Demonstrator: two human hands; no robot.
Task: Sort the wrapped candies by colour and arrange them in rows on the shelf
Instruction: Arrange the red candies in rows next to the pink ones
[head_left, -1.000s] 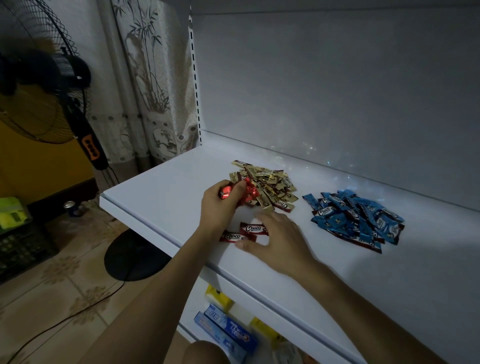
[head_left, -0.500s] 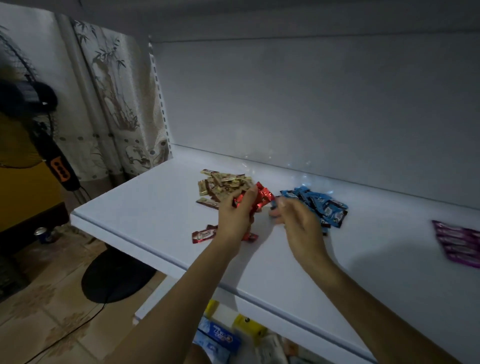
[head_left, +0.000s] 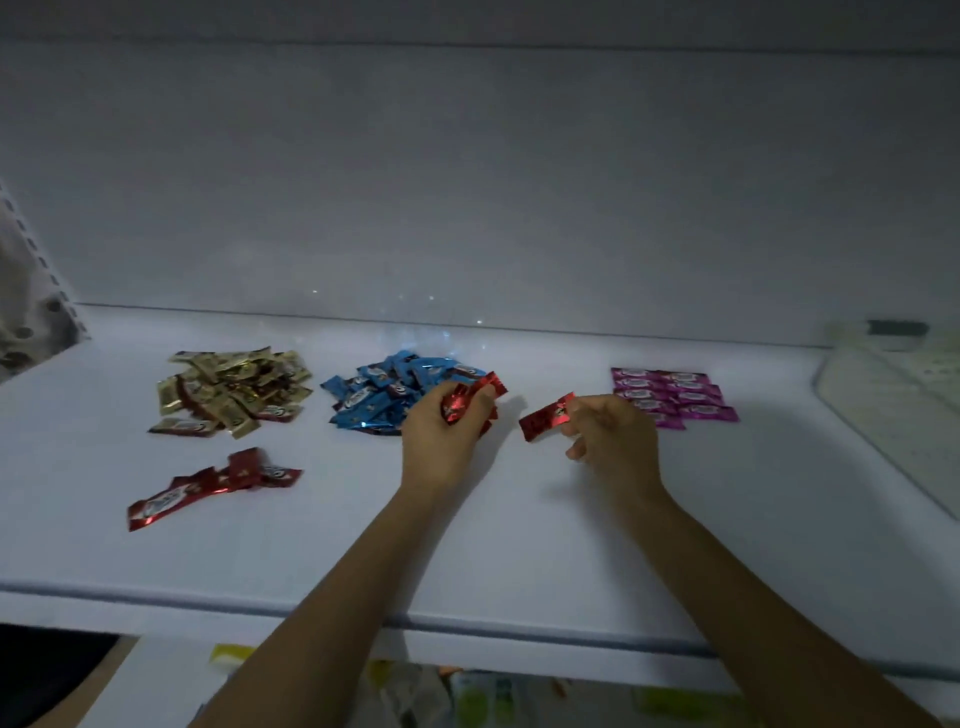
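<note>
Sorting stage: by my reading, gold, blue and purple are grouped and red is being gathered; only purple lies in rows, so the task looks well short of done.
Shelf (head_left: 519, 545): white and flat, carrying all the candy toward its back edge.
Gold candies (head_left: 234, 389): loose heap near the back-left corner, wrappers overlapping, sorted by colour but not lined up.
Blue candies (head_left: 379, 392): heap just right of the gold, its right side hidden behind the left hand.
Purple candies (head_left: 670, 395): toward the back right, laid flat side by side in tidy rows.
Loose red candies (head_left: 208, 486): a few lying nearer the front-left, apart from the gold heap, probably waiting to be collected.
Left hand (head_left: 441, 441): fingers curled around a red bunch (head_left: 467, 397), seemingly a store that feeds the other hand.
Right hand (head_left: 608, 434): thumb and forefinger pinch a single red candy (head_left: 545, 423) by one end, over the bare stretch between blue and purple, a likely spot for a red row.
</note>
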